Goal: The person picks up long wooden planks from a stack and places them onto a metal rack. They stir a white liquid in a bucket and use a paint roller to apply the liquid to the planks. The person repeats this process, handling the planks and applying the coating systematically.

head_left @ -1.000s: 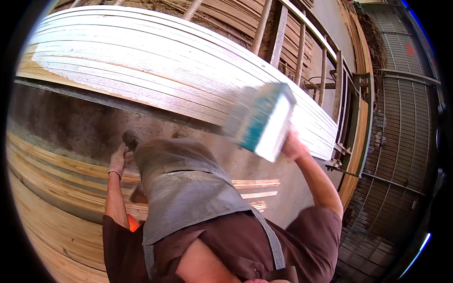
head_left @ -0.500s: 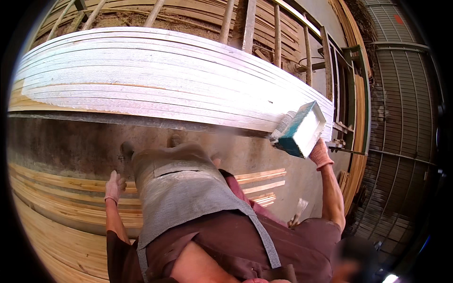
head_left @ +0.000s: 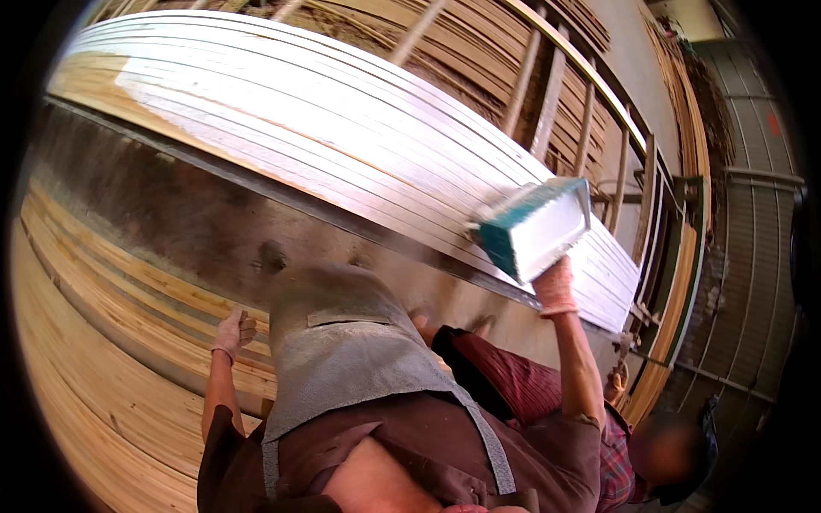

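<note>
My right hand (head_left: 556, 286), in a pink glove, grips a box-shaped coating roller (head_left: 534, 229), teal outside and white inside. Its left side rests against a long row of boards (head_left: 282, 111) laid edge to edge and covered with wet-looking white coating. Bare wood shows at the row's left end and along its near left edge. My left hand (head_left: 233, 333), also gloved, hangs beside my apron above the stacked lumber. Its fingers are loosely curled, with nothing seen in them.
A dark metal rail (head_left: 316, 207) edges the near side of the boards. Pale lumber (head_left: 94, 342) lies stacked at left. Beyond the boards are a metal rack (head_left: 522, 81) and brown slats. Close on my right, a co-worker (head_left: 611, 453) in plaid holds something brush-like.
The view has turned, so the boards now slant down to the right. My right hand and the coating roller remain over their right part. The co-worker has come further into view.
</note>
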Demonstrator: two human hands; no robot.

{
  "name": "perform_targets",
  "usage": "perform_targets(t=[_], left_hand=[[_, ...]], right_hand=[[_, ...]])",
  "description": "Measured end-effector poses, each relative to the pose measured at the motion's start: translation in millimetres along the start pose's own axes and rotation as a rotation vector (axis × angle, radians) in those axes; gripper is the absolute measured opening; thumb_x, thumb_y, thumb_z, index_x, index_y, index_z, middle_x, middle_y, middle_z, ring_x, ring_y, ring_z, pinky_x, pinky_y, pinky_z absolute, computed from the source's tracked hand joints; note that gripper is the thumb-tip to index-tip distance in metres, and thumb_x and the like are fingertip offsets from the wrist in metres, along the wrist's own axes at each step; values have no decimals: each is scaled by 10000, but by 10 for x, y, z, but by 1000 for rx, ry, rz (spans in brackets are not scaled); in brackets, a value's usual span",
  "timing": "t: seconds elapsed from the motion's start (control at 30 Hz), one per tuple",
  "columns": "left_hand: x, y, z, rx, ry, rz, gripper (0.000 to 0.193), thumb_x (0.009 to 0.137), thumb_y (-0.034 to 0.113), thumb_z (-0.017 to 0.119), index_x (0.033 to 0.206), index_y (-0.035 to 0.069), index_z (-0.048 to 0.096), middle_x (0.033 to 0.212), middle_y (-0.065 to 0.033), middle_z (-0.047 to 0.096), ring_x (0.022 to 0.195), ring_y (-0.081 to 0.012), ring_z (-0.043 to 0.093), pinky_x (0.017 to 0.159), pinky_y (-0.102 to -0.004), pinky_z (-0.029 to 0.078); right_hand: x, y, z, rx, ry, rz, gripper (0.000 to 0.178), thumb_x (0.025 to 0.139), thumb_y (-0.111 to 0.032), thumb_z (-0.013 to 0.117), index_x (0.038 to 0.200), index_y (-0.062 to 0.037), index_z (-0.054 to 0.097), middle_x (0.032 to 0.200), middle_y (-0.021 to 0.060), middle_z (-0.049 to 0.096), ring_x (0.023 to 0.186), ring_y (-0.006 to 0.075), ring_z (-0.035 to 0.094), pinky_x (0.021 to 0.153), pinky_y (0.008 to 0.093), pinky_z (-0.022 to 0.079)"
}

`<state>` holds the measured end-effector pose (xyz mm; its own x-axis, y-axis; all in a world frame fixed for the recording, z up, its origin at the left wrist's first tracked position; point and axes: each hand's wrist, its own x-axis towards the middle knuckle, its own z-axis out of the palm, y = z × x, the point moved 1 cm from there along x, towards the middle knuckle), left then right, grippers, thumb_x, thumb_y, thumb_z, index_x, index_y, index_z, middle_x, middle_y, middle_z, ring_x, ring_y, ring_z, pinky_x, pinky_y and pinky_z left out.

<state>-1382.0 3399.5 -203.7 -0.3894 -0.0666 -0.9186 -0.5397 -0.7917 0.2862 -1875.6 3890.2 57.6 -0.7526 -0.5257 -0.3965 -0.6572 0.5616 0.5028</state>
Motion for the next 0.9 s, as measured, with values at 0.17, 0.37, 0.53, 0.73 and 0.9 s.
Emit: perform_targets(t=[0.17, 0.37, 0.53, 0.73, 0.9], left_hand=[[54, 316, -315, 48, 140, 44, 362, 1000, 477, 558, 811, 179, 474, 631, 47, 425, 489, -89, 382, 450, -265, 258], [131, 956, -918, 72, 171, 69, 416, 956, 490, 631, 1020, 80, 621, 725, -12, 613, 570, -121, 542, 532, -280, 402], [132, 1800, -930, 199, 186, 132, 594, 950, 552, 616, 1257, 43, 621, 912, -67, 712, 691, -150, 629, 658, -322, 489], [-135, 1728, -1162, 43, 308, 176, 720, 953, 575, 612, 1393, 8, 559, 1145, -149, 701, 959, -283, 683, 811, -422, 554], [-55, 552, -1711, -312, 414, 13, 408, 991, 444, 574, 1080, 51, 635, 824, -89, 589, 759, -278, 566, 627, -423, 473]], right_hand=[[1186, -1057, -1351, -15, -13, -66, 308, 914, -201, 556, 1153, -127, 735, 1127, 68, 749, 1054, 217, 690, 765, 411, 486], [1885, -2034, -2217, -55, 52, -150, 259, 928, -184, 575, 1072, -98, 773, 1058, 67, 770, 954, 219, 732, 710, 380, 559], [2238, -2346, -2567, 258, 116, -56, 262, 920, -201, 563, 1017, -73, 769, 991, 128, 757, 944, 298, 727, 770, 425, 585], [1779, -1555, -1839, 267, 529, -111, 218, 887, -180, 571, 978, -119, 759, 950, 72, 755, 935, 258, 708, 776, 401, 524], [1647, -647, -1562, -157, 438, -90, 331, 895, -210, 562, 1173, -99, 702, 1140, 97, 726, 1063, 259, 672, 911, 437, 478]])
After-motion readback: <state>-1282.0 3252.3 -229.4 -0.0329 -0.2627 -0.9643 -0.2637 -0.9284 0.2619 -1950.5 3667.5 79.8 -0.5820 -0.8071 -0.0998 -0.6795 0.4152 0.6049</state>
